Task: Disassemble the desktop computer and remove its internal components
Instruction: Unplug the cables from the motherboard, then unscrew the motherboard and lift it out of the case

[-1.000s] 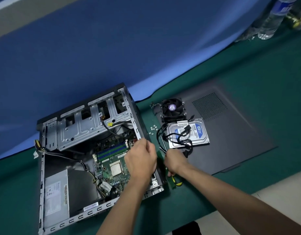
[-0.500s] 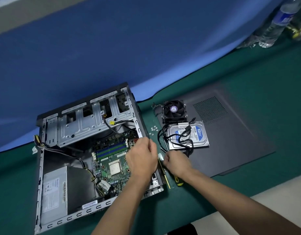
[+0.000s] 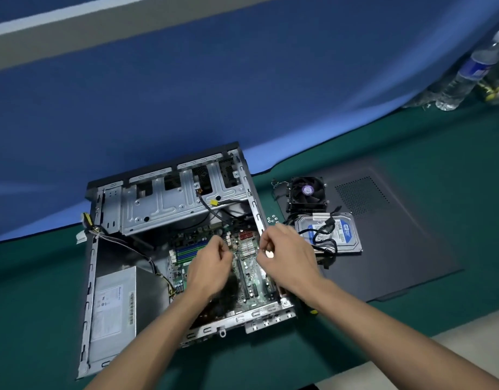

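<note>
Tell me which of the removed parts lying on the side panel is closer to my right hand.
The hard drive with the blue label, just beyond your right hand. The cooler fan sits farther back on the side panel, behind the drive.

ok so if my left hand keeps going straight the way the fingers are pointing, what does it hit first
Most likely the motherboard. Your left hand hovers inside the open case, fingers curled, pointing away from you and down toward the small silver heatsink. Depth is hard to judge from this one view, so it could land on that heatsink first.
</note>
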`<state>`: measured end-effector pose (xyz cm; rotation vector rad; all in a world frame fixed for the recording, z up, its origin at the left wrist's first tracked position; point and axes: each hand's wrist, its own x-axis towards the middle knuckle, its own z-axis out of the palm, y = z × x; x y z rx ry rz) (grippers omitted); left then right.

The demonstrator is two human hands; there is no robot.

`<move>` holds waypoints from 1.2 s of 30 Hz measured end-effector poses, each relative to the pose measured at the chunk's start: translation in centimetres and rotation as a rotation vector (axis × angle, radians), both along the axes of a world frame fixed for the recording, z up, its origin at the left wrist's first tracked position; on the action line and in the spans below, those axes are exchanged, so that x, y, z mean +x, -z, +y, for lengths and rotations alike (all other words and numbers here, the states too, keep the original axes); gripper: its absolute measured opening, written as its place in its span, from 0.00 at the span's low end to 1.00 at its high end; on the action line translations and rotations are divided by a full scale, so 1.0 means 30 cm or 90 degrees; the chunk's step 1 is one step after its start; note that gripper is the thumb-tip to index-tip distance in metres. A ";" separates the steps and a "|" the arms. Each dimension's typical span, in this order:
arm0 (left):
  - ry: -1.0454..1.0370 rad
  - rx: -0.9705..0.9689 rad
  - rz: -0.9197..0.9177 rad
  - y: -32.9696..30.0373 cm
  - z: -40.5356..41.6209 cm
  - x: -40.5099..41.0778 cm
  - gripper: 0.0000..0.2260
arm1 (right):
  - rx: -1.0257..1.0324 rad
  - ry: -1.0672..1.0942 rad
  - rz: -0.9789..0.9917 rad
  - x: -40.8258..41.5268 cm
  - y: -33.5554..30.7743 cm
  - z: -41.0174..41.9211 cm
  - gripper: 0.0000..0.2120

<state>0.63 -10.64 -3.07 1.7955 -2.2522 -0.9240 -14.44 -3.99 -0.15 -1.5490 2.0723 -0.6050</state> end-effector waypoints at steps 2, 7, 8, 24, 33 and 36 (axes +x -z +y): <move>0.024 0.052 -0.049 0.018 -0.028 0.054 0.03 | -0.008 -0.031 0.070 0.034 0.008 -0.031 0.06; 0.201 0.187 -0.119 0.092 -0.046 0.133 0.04 | -0.018 -0.080 0.276 0.086 0.042 -0.092 0.10; 0.236 0.203 -0.129 0.108 -0.041 0.132 0.05 | -0.012 -0.100 0.317 0.092 0.044 -0.095 0.12; 0.606 0.213 -0.263 0.194 -0.018 0.064 0.12 | 0.039 -0.111 0.460 0.132 0.032 -0.110 0.12; 0.202 0.399 0.134 0.184 -0.040 0.146 0.13 | 0.000 -0.202 0.553 0.129 0.036 -0.104 0.12; 0.148 0.441 0.195 0.152 -0.037 0.158 0.12 | 0.015 -0.330 0.569 0.137 0.042 -0.099 0.11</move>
